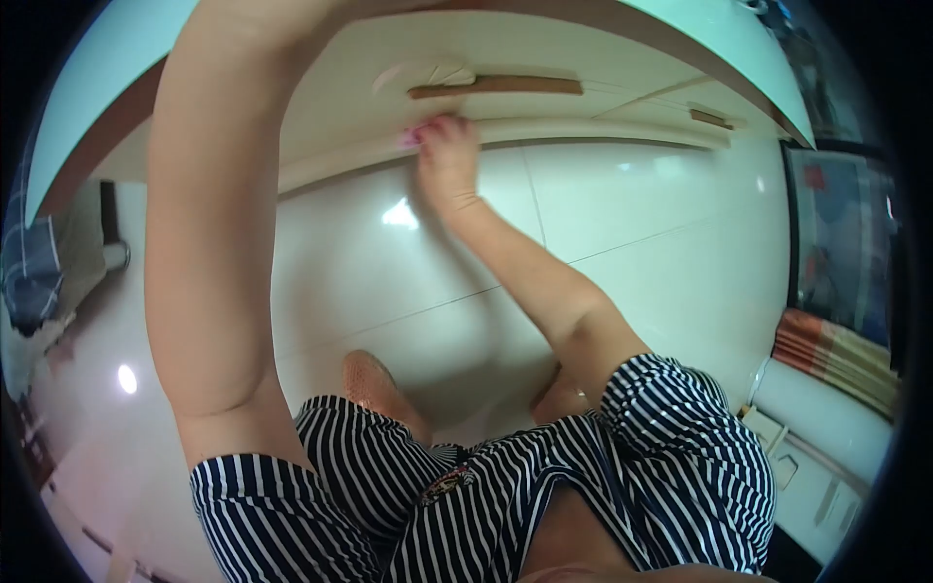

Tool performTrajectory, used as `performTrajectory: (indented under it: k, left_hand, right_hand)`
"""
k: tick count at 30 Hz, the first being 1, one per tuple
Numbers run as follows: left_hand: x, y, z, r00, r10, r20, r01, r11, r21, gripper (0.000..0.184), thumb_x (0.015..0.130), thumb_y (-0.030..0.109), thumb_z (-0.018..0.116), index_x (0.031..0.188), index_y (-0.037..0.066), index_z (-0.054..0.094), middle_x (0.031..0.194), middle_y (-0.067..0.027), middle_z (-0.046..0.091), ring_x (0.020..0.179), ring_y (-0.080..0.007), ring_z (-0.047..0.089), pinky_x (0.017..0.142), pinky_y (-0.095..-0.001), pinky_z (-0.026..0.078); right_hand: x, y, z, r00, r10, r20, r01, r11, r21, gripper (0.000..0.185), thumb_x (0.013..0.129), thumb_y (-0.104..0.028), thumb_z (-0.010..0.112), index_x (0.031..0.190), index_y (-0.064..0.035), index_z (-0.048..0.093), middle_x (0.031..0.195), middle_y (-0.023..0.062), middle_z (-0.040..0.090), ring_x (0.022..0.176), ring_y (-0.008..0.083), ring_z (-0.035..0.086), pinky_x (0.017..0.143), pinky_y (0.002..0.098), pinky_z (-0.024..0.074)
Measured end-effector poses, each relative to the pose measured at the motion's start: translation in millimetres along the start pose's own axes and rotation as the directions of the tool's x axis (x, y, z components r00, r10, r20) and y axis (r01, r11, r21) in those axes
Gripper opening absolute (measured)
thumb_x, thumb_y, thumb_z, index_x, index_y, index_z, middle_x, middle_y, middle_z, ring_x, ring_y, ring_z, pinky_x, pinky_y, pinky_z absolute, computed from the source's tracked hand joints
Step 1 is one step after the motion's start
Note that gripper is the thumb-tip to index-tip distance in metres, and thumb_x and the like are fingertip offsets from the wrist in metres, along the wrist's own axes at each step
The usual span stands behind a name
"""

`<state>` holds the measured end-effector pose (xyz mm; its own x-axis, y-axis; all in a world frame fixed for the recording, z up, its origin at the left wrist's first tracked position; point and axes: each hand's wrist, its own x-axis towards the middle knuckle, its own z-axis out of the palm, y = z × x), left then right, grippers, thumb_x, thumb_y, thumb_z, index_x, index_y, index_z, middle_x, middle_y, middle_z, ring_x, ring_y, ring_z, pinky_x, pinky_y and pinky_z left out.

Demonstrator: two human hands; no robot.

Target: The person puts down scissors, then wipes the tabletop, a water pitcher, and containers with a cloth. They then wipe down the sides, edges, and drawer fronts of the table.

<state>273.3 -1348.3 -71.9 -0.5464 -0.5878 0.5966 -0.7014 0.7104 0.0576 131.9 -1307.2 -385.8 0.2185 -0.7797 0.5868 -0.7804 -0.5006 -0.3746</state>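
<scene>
My right hand [449,155] reaches down to the pale ledge [603,130] along the bottom of a cream drawer front [340,112]. Its fingers are closed on a pink cloth [416,137], mostly covered by the hand and slightly blurred, pressed at the ledge. Just above the hand is a long brown handle [505,85] on the drawer front. My left arm [214,243] stretches up along the left side and bends over the countertop edge at the top; the left hand itself lies outside the picture.
Glossy white floor tiles [622,223] spread below the cabinet, with my feet [374,384] on them. A second brown handle [711,119] is farther right. A dark-framed glass panel [844,223] and folded striped fabric [838,360] stand at the right; dark cloth [37,277] hangs at the left.
</scene>
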Motion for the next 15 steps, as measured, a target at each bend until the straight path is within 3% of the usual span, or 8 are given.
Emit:
performTrajectory:
  k: [2, 4, 5, 7, 8, 11, 14, 15]
  left_hand:
    - [3, 2, 2, 0.991, 0.112, 0.076, -0.123, 0.979, 0.163, 0.031, 0.094, 0.027, 0.056, 0.1, 0.0, 0.071, 0.099, -0.0152, 0.068, 0.09, -0.0299, 0.06, 0.084, -0.04, 0.05]
    - [7, 26, 4, 0.977, 0.206, 0.053, -0.212, 0.953, 0.216, 0.033, 0.094, 0.031, 0.058, 0.1, 0.001, 0.071, 0.099, -0.0157, 0.067, 0.087, -0.03, 0.059, 0.084, -0.041, 0.05]
    - [1, 49, -1, 0.993, -0.087, 0.083, 0.08, 0.993, 0.082, 0.029, 0.093, 0.028, 0.059, 0.101, 0.003, 0.071, 0.102, -0.0143, 0.068, 0.09, -0.0289, 0.059, 0.086, -0.0405, 0.051]
    - [-12, 35, 25, 0.968, -0.203, 0.148, 0.224, 0.965, -0.135, 0.031, 0.101, 0.027, 0.055, 0.122, 0.007, 0.068, 0.116, -0.0084, 0.064, 0.109, -0.0209, 0.06, 0.096, -0.0303, 0.044]
    - [-16, 35, 34, 0.975, -0.167, 0.143, 0.188, 0.971, -0.149, 0.031, 0.101, 0.027, 0.055, 0.122, 0.007, 0.068, 0.116, -0.0084, 0.064, 0.109, -0.0209, 0.06, 0.096, -0.0303, 0.044]
    - [-42, 21, 26, 0.922, -0.291, 0.254, 0.363, 0.88, -0.308, 0.03, 0.101, 0.024, 0.055, 0.123, 0.007, 0.067, 0.117, -0.0104, 0.063, 0.116, -0.0227, 0.06, 0.1, -0.0319, 0.044]
    - [-71, 12, 10, 0.951, -0.238, 0.198, 0.283, 0.928, -0.243, 0.026, 0.098, 0.021, 0.058, 0.117, 0.005, 0.068, 0.111, -0.0119, 0.062, 0.105, -0.0232, 0.062, 0.092, -0.0302, 0.045]
    - [-79, 14, 5, 0.944, -0.246, 0.217, 0.299, 0.918, -0.26, 0.024, 0.099, 0.017, 0.058, 0.117, 0.003, 0.068, 0.113, -0.0116, 0.063, 0.112, -0.0237, 0.061, 0.096, -0.0292, 0.043]
  right_hand:
    - [3, -5, -9, 0.994, 0.043, 0.106, -0.041, 0.999, -0.015, 0.028, 0.068, 0.0, 0.064, 0.093, -0.0123, 0.067, 0.107, 0.009, 0.06, 0.105, 0.0333, 0.054, 0.09, 0.0461, 0.0453]
    - [2, 27, -25, 0.971, -0.177, 0.159, 0.184, 0.982, -0.031, 0.018, 0.077, -0.008, 0.06, 0.093, -0.013, 0.067, 0.102, 0.0063, 0.061, 0.1, 0.03, 0.057, 0.087, 0.0419, 0.0486]
    - [-7, 48, -32, 0.976, -0.161, 0.148, 0.174, 0.981, -0.082, 0.018, 0.077, -0.008, 0.06, 0.093, -0.013, 0.067, 0.102, 0.0063, 0.061, 0.1, 0.03, 0.057, 0.087, 0.0419, 0.0486]
    - [-17, 83, -42, 0.864, -0.365, 0.348, 0.395, 0.919, -0.017, 0.023, 0.079, -0.009, 0.059, 0.102, -0.0135, 0.063, 0.107, 0.0049, 0.06, 0.103, 0.0278, 0.057, 0.088, 0.0394, 0.0497]
    - [-19, 97, -50, 0.879, -0.341, 0.334, 0.378, 0.925, -0.049, 0.023, 0.079, -0.009, 0.059, 0.102, -0.0135, 0.063, 0.107, 0.0049, 0.06, 0.103, 0.0278, 0.057, 0.088, 0.0394, 0.0497]
    - [-46, 89, -48, 0.828, -0.348, 0.44, 0.365, 0.93, 0.048, 0.026, 0.08, -0.009, 0.059, 0.106, -0.0135, 0.061, 0.11, 0.0041, 0.059, 0.104, 0.026, 0.058, 0.088, 0.0379, 0.0504]
    - [-47, 114, -60, 0.776, -0.409, 0.48, 0.438, 0.897, 0.056, 0.024, 0.082, -0.009, 0.058, 0.106, -0.0127, 0.061, 0.109, 0.0058, 0.058, 0.103, 0.0265, 0.058, 0.088, 0.0378, 0.051]
    - [-43, 129, -69, 0.716, -0.481, 0.506, 0.511, 0.855, 0.089, 0.024, 0.083, -0.01, 0.059, 0.106, -0.0123, 0.06, 0.108, 0.0067, 0.058, 0.101, 0.0273, 0.058, 0.087, 0.038, 0.0513]
